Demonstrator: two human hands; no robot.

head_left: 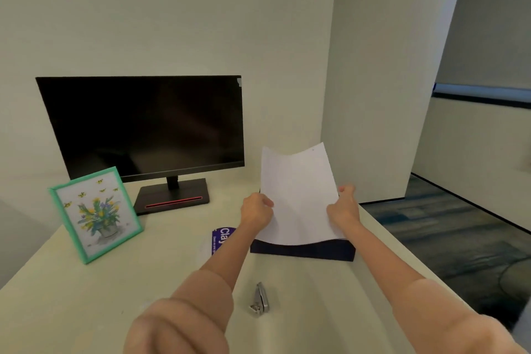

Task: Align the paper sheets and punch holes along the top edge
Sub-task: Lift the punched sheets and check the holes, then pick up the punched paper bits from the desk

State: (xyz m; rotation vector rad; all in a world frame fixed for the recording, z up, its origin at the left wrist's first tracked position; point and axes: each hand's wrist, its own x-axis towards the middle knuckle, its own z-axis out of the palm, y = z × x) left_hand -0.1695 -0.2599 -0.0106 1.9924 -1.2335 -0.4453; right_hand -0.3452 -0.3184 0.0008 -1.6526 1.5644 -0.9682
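Observation:
White paper sheets (298,195) are held upright and slightly bowed above a dark tray (301,251) on the desk. My left hand (256,212) grips their left edge and my right hand (343,206) grips their right edge. A small hole shows near the top right corner of the sheets. A small metal hole punch (260,299) lies on the desk nearer to me, between my forearms and touched by neither hand.
A dark monitor (143,126) stands at the back left, with a green-framed flower picture (96,214) in front of it. A purple-and-white label (219,238) lies left of the tray. The desk's right edge (402,264) drops to a carpeted floor.

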